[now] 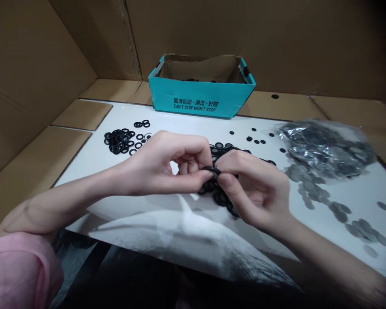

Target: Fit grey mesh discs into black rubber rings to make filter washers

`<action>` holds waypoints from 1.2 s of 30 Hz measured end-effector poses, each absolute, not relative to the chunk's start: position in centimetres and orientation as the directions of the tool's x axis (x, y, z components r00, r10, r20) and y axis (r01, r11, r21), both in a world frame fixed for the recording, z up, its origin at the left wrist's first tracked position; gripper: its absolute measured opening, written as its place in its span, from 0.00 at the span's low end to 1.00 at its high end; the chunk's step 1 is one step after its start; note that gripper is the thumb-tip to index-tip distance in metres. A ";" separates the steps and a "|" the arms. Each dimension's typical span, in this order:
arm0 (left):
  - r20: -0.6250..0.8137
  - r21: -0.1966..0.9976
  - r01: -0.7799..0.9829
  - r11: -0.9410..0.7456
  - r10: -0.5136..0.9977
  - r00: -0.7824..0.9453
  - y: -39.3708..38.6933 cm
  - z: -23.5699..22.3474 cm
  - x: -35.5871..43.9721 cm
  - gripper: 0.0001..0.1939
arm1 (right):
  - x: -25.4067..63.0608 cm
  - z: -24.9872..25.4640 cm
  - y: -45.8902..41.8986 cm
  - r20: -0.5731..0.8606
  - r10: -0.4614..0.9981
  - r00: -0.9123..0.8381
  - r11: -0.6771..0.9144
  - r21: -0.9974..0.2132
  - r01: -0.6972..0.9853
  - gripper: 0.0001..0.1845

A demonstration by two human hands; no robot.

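Note:
My left hand [167, 165] and my right hand [254, 189] meet over the middle of a white sheet [93, 163]. Both are closed in a pinch on one black rubber ring [211, 170] held between their fingertips. Under and behind the hands lies a heap of black rings [221, 198]. A second heap of black rings [120, 140] lies to the left of my left hand. Grey metal discs [312, 189] are strewn to the right of my right hand.
A teal cardboard box [199, 101], open at the top, stands at the back of the sheet. A clear plastic bag of grey discs [324, 148] lies at the right. Small black discs [255, 139] are scattered between them. Brown cardboard walls [35, 64] surround the work area.

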State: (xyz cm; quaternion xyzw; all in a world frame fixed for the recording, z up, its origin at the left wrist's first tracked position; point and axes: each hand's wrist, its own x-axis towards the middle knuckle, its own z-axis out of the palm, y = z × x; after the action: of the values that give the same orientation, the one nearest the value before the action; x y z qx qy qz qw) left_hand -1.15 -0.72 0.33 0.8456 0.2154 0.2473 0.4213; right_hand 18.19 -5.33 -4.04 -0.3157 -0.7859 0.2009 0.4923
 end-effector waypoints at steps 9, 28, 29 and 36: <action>0.147 0.856 0.147 -0.496 0.506 0.850 -0.4 0.7 -1.3 0.05 | 18.1 -4.2 -5.5 0.642 0.697 -0.319 0.717 -0.627 0.304 0.07; 0.363 0.721 0.100 -0.686 0.497 0.788 -0.4 -0.7 -0.9 0.04 | 18.2 -4.1 -5.2 0.712 0.643 -0.281 0.741 -0.488 0.461 0.08; 0.354 0.745 0.072 -0.663 0.484 0.800 -0.3 -0.6 -0.9 0.04 | 18.2 -4.0 -5.3 0.691 0.669 -0.274 0.729 -0.537 0.424 0.08; 0.330 0.762 0.137 -0.633 0.562 0.759 -0.2 -0.6 -0.8 0.04 | 18.3 -4.1 -5.3 0.631 0.733 -0.255 0.674 -0.624 0.394 0.08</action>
State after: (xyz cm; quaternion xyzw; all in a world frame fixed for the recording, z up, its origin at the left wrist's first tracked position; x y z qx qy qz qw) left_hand -0.75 -0.19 -0.56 0.8586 0.2035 0.2815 0.3770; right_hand 18.34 -5.25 -4.13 -0.3646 -0.7729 0.1728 0.4896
